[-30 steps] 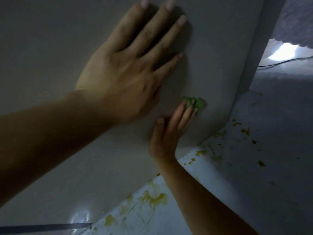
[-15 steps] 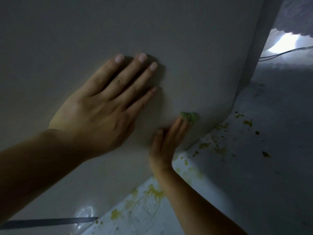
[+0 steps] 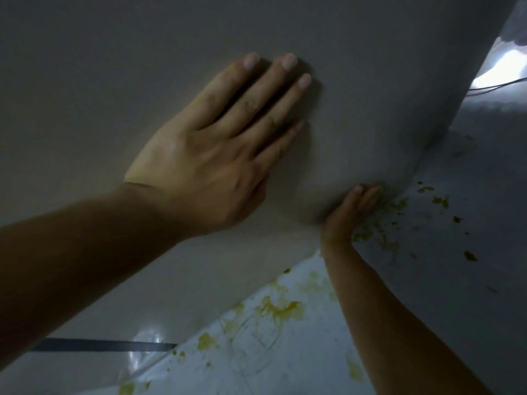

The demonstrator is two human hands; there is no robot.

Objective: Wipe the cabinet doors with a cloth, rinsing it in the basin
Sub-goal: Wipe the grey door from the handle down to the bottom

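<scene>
A pale grey cabinet door point(image 3: 370, 81) fills most of the view. My left hand point(image 3: 211, 155) lies flat against it with fingers together and extended, holding nothing. Lower right, my right hand point(image 3: 346, 215) presses against the bottom edge of the door, fingers pointing up. The green cloth seen earlier under those fingertips is now hidden beneath them. No basin is in view.
Below the door is a glossy white floor point(image 3: 285, 366) with yellow-green smears point(image 3: 279, 309) and scattered specks point(image 3: 440, 201). A dark strip point(image 3: 99, 345) runs along the lower left. At the top right, a bright opening point(image 3: 502, 69) and a thin cable point(image 3: 496, 86) show.
My right hand has slid down and to the right to the door's bottom edge, and the green cloth has gone out of sight under it. My left hand shifted lower on the door, then steadied.
</scene>
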